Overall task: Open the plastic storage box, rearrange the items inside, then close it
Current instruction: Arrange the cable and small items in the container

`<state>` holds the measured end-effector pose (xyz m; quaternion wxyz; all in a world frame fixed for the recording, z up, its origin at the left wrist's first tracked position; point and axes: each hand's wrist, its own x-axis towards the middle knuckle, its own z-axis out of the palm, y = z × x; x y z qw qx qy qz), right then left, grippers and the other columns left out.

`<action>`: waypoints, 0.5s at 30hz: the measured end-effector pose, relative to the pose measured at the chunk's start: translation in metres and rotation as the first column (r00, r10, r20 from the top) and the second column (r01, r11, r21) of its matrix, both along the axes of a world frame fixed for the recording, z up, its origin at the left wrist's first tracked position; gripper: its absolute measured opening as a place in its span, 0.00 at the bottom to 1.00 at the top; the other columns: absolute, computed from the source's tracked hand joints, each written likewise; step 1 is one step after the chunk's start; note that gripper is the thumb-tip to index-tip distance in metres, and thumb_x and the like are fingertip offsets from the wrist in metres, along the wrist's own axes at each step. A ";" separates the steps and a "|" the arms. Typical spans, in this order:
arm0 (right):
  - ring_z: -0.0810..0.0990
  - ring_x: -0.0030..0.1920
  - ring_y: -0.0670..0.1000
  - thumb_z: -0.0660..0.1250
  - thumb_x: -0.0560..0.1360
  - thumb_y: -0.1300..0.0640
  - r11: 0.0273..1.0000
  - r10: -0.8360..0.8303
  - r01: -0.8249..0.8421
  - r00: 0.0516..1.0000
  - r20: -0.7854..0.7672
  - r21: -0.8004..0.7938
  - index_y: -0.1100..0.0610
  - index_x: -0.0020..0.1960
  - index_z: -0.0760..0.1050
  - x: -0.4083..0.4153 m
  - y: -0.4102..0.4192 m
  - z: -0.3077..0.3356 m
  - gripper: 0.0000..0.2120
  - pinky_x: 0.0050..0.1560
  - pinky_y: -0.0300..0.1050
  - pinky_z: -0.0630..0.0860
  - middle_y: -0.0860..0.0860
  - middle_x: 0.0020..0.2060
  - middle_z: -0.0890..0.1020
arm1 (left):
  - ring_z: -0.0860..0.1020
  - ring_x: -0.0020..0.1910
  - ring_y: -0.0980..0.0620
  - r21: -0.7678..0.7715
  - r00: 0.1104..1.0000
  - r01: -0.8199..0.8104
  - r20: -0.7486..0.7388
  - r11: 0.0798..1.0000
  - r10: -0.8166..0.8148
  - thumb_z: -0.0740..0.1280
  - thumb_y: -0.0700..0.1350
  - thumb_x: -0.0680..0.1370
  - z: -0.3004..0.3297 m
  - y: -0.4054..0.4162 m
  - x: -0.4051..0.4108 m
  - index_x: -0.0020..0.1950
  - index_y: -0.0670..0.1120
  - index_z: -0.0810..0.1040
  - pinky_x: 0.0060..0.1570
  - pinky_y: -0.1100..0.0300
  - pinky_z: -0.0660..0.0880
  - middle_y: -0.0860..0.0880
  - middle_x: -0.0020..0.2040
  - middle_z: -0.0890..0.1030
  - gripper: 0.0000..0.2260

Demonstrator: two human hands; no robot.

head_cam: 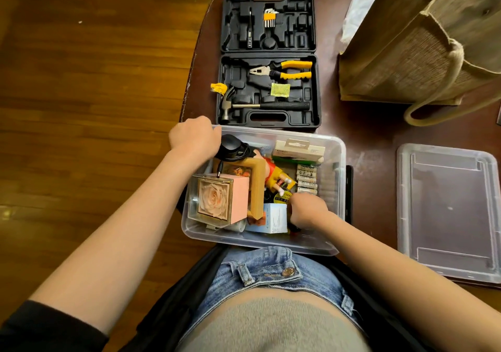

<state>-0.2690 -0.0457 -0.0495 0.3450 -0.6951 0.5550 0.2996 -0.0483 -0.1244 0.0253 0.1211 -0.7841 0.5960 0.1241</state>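
Clear plastic storage box (336, 178) sits at counter's near edge, open; its clear lid (447, 210) lies off right. Rearranging underway. Left hand (193, 136) curls over far-left rim, right hand (307, 210) digs inside, grip unclear. Closing remains.

The storage box (336, 178) is clear plastic; the rose cube (214, 198) peach and pink; the tool case (271, 118) black (pliers (284, 70) yellow-handled); the bag (406, 61) tan weave.
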 end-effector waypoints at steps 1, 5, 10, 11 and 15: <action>0.77 0.47 0.57 0.59 0.73 0.63 1.000 0.003 -0.003 1.000 -0.003 0.017 0.59 0.48 0.72 -0.002 -0.001 0.002 0.05 0.40 0.46 0.72 0.55 0.46 0.77 | 0.79 0.47 0.41 -0.062 1.000 0.006 0.008 0.998 -0.005 0.55 0.53 0.81 0.005 -0.001 0.000 0.55 0.44 0.77 0.40 0.55 0.70 0.43 0.49 0.81 0.17; 0.73 0.41 0.55 0.59 0.72 0.64 0.997 -0.031 0.031 1.000 0.002 0.075 0.60 0.45 0.73 -0.009 -0.009 0.008 0.05 0.38 0.43 0.70 0.53 0.39 0.75 | 0.76 0.42 0.52 -0.340 0.947 0.109 -0.251 0.934 -0.202 0.59 0.48 0.81 0.023 -0.001 -0.016 0.56 0.48 0.77 0.38 0.58 0.71 0.49 0.50 0.80 0.10; 0.75 0.36 0.55 0.62 0.73 0.62 0.997 -0.016 0.015 1.000 0.013 0.081 0.57 0.36 0.69 -0.013 -0.018 0.019 0.07 0.35 0.41 0.71 0.50 0.31 0.73 | 0.78 0.49 0.53 -0.157 0.640 0.551 -0.550 0.819 -0.536 0.62 0.45 0.79 0.023 0.015 -0.069 0.57 0.49 0.79 0.48 0.60 0.73 0.51 0.53 0.81 0.09; 0.75 0.33 0.53 0.62 0.74 0.61 0.993 -0.021 0.018 1.000 0.019 0.116 0.57 0.35 0.70 -0.013 -0.020 0.020 0.09 0.34 0.40 0.72 0.49 0.31 0.75 | 0.78 0.51 0.53 -0.081 0.606 0.638 -0.561 0.766 -0.564 0.62 0.45 0.79 0.018 0.019 -0.078 0.56 0.49 0.80 0.48 0.61 0.71 0.51 0.53 0.81 0.09; 0.75 0.32 0.53 0.62 0.74 0.63 0.992 0.007 -0.007 1.000 -0.004 0.124 0.57 0.32 0.69 -0.014 -0.021 0.032 0.12 0.35 0.44 0.74 0.53 0.32 0.79 | 0.78 0.48 0.47 0.246 0.607 0.782 -0.506 0.572 -0.612 0.61 0.43 0.78 -0.003 0.034 -0.103 0.55 0.45 0.80 0.45 0.56 0.73 0.47 0.50 0.81 0.10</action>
